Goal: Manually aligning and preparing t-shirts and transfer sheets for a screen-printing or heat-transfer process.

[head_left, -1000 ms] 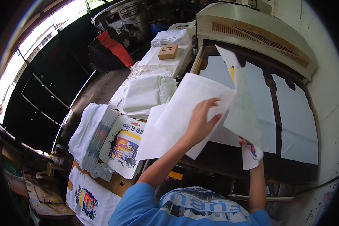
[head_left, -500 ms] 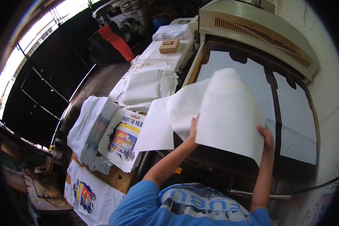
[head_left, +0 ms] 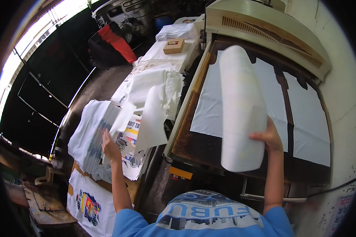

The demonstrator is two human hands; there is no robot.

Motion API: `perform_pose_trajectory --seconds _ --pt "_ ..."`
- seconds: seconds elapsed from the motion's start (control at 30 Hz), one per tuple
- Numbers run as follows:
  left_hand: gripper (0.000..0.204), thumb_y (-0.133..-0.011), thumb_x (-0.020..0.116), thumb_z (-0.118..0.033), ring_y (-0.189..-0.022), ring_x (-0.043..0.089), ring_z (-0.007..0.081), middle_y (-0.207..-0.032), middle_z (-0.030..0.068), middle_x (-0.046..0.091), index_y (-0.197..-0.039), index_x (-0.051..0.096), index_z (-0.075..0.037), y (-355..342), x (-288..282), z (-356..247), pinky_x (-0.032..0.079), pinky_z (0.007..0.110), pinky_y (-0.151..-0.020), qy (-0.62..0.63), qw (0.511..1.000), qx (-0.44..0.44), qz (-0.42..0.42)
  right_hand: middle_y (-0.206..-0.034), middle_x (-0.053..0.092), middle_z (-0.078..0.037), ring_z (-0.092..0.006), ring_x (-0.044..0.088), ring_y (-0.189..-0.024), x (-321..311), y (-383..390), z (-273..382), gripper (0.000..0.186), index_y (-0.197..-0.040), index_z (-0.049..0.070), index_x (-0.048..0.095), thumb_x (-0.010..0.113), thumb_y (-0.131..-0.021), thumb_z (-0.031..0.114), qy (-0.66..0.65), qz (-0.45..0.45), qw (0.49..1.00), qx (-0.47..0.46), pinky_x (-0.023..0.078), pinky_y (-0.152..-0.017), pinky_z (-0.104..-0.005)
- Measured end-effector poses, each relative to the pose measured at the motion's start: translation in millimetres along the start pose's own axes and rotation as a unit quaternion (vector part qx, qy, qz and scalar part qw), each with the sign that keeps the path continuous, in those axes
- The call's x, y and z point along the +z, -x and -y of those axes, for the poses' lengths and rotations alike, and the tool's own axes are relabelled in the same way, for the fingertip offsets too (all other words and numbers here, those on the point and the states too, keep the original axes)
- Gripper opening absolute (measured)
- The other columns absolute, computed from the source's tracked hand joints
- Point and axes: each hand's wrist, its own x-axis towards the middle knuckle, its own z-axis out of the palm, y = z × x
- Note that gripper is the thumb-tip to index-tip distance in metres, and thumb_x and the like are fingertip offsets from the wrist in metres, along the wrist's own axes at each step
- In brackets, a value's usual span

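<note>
Sheet (head_left: 243, 106), white and curled into a loose half-tube, stands over the machine's dark bed (head_left: 209, 152); can't tell if its lower edge touches anything. Your right hand (head_left: 271, 136) has it clamped at the right edge, thumb on the near face, fingers mostly behind. Your left hand (head_left: 110, 146) is well apart from it, over the bench beside the folded white stack (head_left: 89, 136). Fingers look near a second, curved white sheet (head_left: 151, 120); can't tell whether they pinch it.

Under and around your curled sheet, pale cloth panels (head_left: 310, 122) lie flat on the bed. Sheet hides the middle, so no sure count. Hood (head_left: 265, 35) sits behind, off the panels.

Progress, my read: partway. Panels are already spread; their visible faces show no print. Sheet in your right hand isn't set down yet. Printed sheets (head_left: 132, 168) remain piled on the bench, partly covered by the curved one. How many rounds remain, can't tell.

Further out: printed white cloth (head_left: 89, 207) at the near bench end, brown box (head_left: 174, 46) at the far end.
</note>
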Motion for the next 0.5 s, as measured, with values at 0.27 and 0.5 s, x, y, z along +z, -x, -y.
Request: perform_pose_trajectory --seconds 0.27,0.5 --pt "0.048 -0.083 0.049 -0.013 -0.118 0.042 0.0237 -0.129 0.0108 0.04 -0.128 0.036 -0.011 112 82 30 0.036 0.052 -0.091 -0.111 0.936 -0.066 0.328 -0.11 0.053 -0.016 -0.0231 0.053 -0.1 11 -23 -13 0.079 -0.13 0.003 0.03 0.067 -0.06 0.0 0.251 -0.129 0.958 0.04 0.041 -0.086 -0.0307" --pt "0.061 -0.078 0.061 -0.027 -0.122 0.034 0.0316 -0.13 0.0177 0.037 -0.128 0.035 -0.005 108 64 -22 0.028 0.051 -0.098 0.003 0.963 -0.089 0.254 -0.099 0.06 -0.013 -0.0175 0.058 -0.088 -14 -20 -13 0.067 -0.129 0.002 0.03 0.057 -0.068 -0.006 0.172 -0.156 0.972 -0.045 0.043 -0.082 -0.0266"
